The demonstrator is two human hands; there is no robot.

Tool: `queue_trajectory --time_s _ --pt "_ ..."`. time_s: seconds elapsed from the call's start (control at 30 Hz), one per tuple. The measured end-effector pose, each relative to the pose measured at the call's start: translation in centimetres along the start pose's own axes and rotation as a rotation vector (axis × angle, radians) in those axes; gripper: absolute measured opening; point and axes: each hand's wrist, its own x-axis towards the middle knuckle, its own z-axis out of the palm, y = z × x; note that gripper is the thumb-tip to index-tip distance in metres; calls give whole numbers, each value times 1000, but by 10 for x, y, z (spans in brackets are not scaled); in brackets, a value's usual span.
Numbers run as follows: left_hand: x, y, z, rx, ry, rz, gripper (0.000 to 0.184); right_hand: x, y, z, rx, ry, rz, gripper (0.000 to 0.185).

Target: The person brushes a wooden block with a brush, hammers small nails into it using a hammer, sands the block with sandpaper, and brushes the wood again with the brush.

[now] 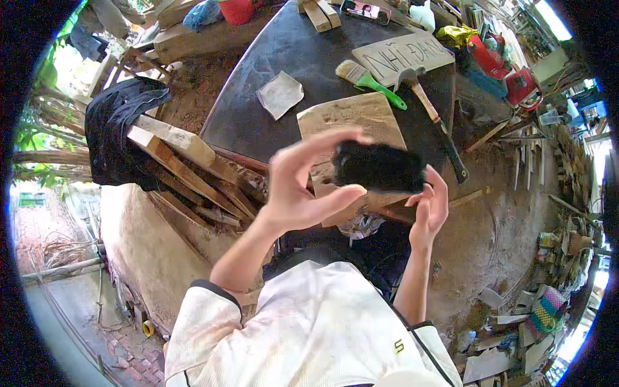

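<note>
Between my two hands is a dark, blurred rectangular object (379, 168), held up over a wooden board (351, 116) on the dark table (238, 97). My left hand (316, 180) grips its left end, thumb below and fingers above. At its right end my right hand (431, 200) holds the edge with bent fingers. Beyond the board lie a brush with a green handle (371, 82) and a hammer (429, 106) with a dark grip. Behind them is a board with hand-lettered writing (403, 57). A piece of sandpaper or paper (280, 95) lies left of the board.
A wood block (320, 15) and a phone-like object (365, 11) are at the table's far edge. Timber beams (187, 161) with a dark cloth (116, 129) stand at the left. Red items (487, 58) and scrap wood are on the right.
</note>
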Motion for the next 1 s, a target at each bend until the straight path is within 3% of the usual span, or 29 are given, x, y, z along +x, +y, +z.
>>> queue_trajectory --time_s 0.03,0.07,0.13,0.17,0.27,0.37,0.47,0.6,0.67,0.73,1.0 --pt "-22 8 10 -27 -68 -276 73 -8 -51 6 -39 -41 89 64" --pt "-43 4 2 -17 -114 -356 71 -14 -66 25 -20 -72 67 72" --pt "-58 -5 17 -87 -119 -440 71 3 -77 3 -328 -381 21 72" --pt "-71 3 28 -93 -121 -434 70 -2 -85 -8 -482 -535 -2 72" --pt "-64 -22 23 -86 -125 -391 69 19 -67 7 -716 -652 -10 63" --pt "-63 -39 13 -62 -144 -369 75 34 -56 17 -689 -731 43 61" --pt "-57 -47 1 290 -115 -135 78 62 -49 8 -735 -736 -3 59" --pt "-60 -88 -36 868 117 -138 68 132 -3 -17 -838 -469 -127 55" --pt "-68 -111 -44 983 201 -172 65 178 27 -30 -846 -314 24 54" --pt "-66 -117 -46 1057 247 -190 62 228 61 -41 -986 -147 -49 64" --pt "-66 -114 -39 1074 318 -235 50 366 147 -73 -1430 -137 164 66"
